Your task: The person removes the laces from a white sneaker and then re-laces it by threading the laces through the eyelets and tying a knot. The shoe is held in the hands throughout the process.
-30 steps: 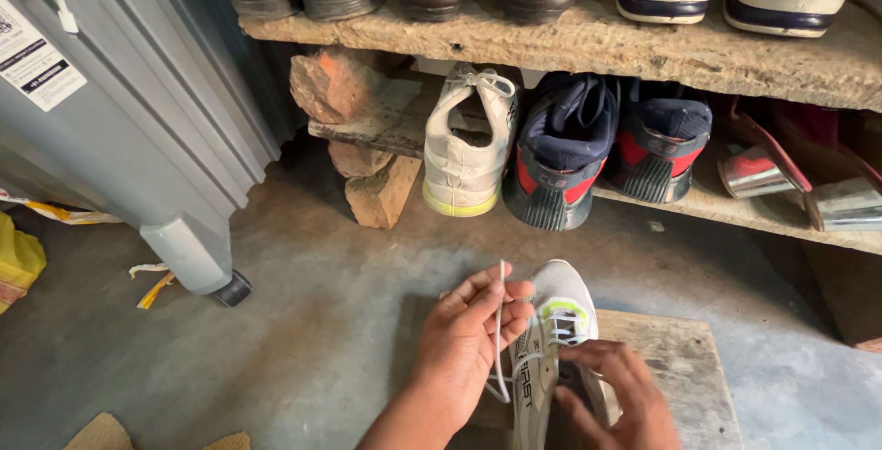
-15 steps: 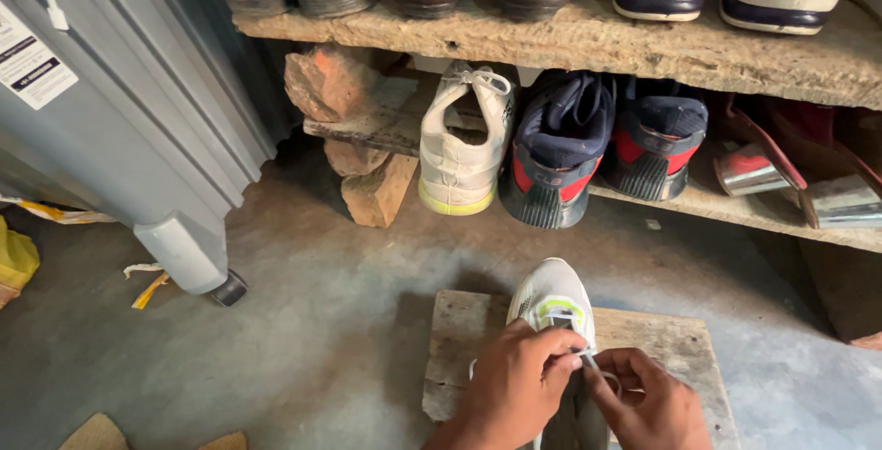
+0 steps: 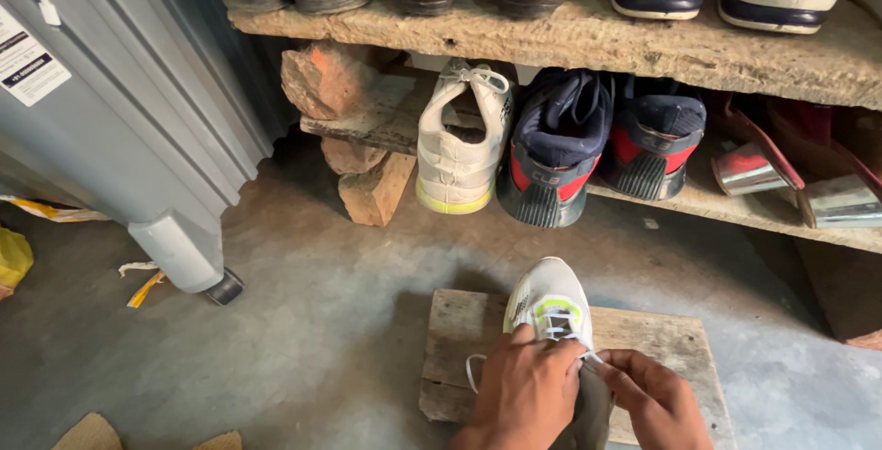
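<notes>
White sneaker on a foot, toe pointing far, set on a low wooden block near the bottom middle of the view. Lacing or tying in hand, by the look of it: white lace looping off the shoe's left side, both hands bunched over the tongue. Left hand curled, fingers closed over the laces; right hand pinching a lace end between thumb and fingertips, apparently, though the grip sits partly hidden behind the left knuckles. Next move likely calling for a steady pull to draw the lace snug, then a crossing of the 2 ends without losing the pinch. Farther off, a rough stone shelf with 1 white shoe and 2 dark blue ones beneath. Far left, a grey ribbed cooler on a castor; bare concrete floor all round.
</notes>
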